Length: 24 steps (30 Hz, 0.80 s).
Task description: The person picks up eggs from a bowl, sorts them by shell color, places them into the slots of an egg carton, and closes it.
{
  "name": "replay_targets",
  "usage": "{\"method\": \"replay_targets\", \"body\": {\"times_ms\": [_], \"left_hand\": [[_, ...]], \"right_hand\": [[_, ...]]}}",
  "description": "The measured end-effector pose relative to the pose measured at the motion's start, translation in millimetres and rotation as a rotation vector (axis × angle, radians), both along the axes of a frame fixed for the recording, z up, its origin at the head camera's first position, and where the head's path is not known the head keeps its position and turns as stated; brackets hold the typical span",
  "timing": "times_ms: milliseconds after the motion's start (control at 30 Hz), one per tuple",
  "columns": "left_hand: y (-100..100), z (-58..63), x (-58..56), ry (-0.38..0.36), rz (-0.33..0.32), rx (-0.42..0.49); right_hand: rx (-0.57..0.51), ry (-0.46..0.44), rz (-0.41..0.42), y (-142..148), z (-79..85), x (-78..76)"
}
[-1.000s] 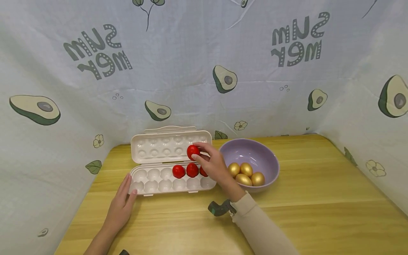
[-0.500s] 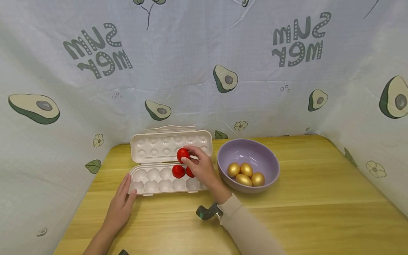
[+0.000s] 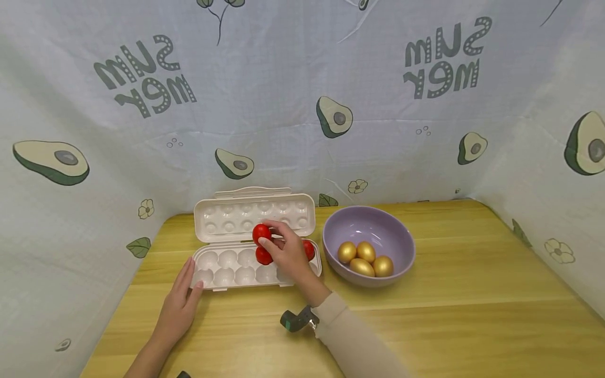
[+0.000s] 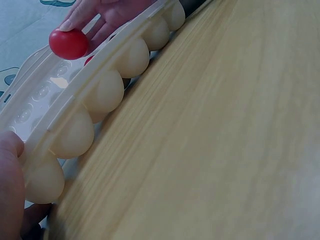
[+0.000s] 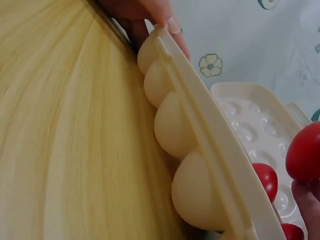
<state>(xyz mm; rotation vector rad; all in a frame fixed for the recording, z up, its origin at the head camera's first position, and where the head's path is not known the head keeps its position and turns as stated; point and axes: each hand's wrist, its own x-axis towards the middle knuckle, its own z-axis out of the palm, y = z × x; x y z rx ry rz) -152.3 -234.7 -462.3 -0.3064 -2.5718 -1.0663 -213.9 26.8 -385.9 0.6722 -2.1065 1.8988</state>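
Observation:
Between the thumb and fingers of my right hand (image 3: 288, 254) is a red egg (image 3: 261, 234), held above the back row of a white egg carton (image 3: 224, 276). Below it, another red egg (image 3: 264, 255) sits in that row. A further red egg (image 3: 308, 250) shows to the right of the hand, which hides the cups between. My left hand (image 3: 177, 307) grips the carton's left end, its thumb (image 4: 9, 175) on the rim in the left wrist view. The lid (image 3: 252, 212) is folded back, away from me.
Right of the carton stands a purple bowl (image 3: 402, 236) with several gold eggs (image 3: 364, 260) in it. Both stand on a wooden table (image 3: 472, 294). A patterned cloth (image 3: 283, 105) hangs behind and along the sides.
My right hand has carried the red egg left and slightly lower, from over the row's right part to over the left red egg. The left hand and carton have stayed put.

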Motion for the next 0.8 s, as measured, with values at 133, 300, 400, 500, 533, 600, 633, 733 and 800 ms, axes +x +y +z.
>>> {"method": "replay_targets", "body": {"times_ms": [133,300,400,500,533,600,633,733,800], "left_hand": [[-0.2,0.7,0.0,0.001,0.003,-0.001],[0.5,1.1,0.0,-0.01,0.004,-0.006],[1.1,0.6,0.0,-0.008,0.007,-0.009],[1.5,0.8,0.1,-0.007,0.011,-0.012],[1.5,1.0,0.3,-0.007,0.011,-0.012],[1.6,1.3,0.6,-0.01,0.012,-0.015],[1.5,1.4,0.7,-0.012,0.014,-0.016],[1.2,1.7,0.8,-0.015,0.015,-0.015],[1.0,1.9,1.0,-0.015,0.017,-0.015]], "right_hand": [[0.021,0.032,-0.005,-9.4,-12.6,-8.6],[0.106,0.132,-0.051,-19.1,-27.6,-16.3],[0.165,0.182,-0.086,-21.3,-29.3,-15.8],[0.21,0.216,-0.109,-21.6,-29.2,-15.1],[0.224,0.226,-0.111,-21.6,-28.8,-15.0],[0.246,0.238,-0.109,-21.7,-29.0,-15.1],[0.253,0.242,-0.102,-21.7,-29.2,-15.2],[0.281,0.251,-0.078,-22.7,-29.7,-15.1],[0.299,0.245,-0.056,-23.6,-29.8,-14.7]]}}
